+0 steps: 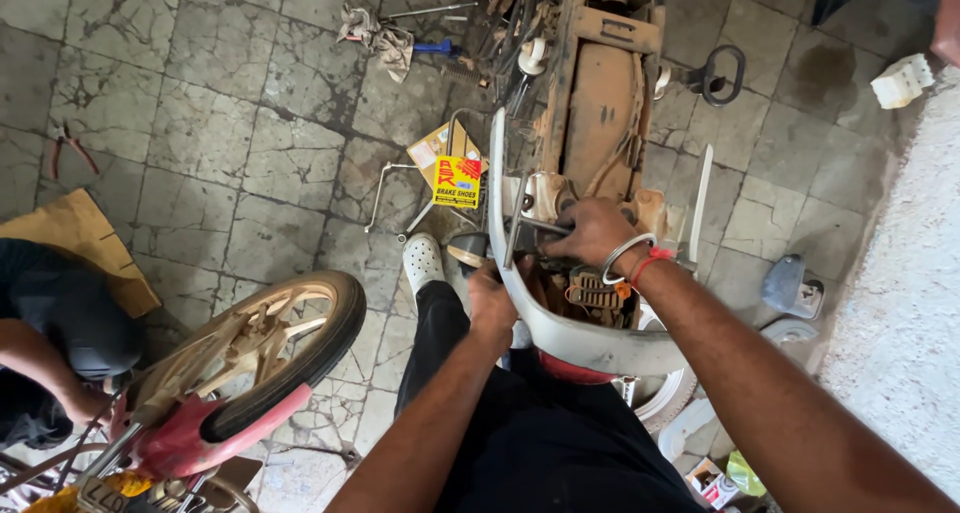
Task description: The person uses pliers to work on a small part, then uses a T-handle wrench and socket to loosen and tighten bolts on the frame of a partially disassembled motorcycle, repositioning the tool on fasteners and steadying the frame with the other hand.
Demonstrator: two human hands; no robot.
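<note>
In the head view, the right hand is closed around a thin metal rod that stands just behind the white curved fender of the stripped motorbike frame; its fingers wrap the rod near the dusty engine parts. The left hand presses on the fender's inner edge, fingers curled down behind it, so I cannot tell what they hold. A yellow box lies on the cracked floor nearby.

room: bare floor left | blocked: white rail, red wheel
</note>
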